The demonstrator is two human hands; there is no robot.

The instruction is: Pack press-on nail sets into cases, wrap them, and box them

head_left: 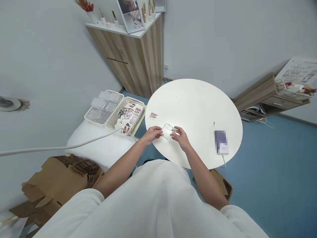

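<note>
A white shirt (160, 198) was nearest the camera. The fingers of the left hand (151, 135) and right hand (182, 138) were clamped on opposite sides of a clear case (167, 131), over the worktop (198, 109) near its front-left edge. A printed card (153, 115) lay by the left edge.

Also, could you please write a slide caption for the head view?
Left-hand fingers and right-hand fingers hold a clear plastic case over a white table.
</note>
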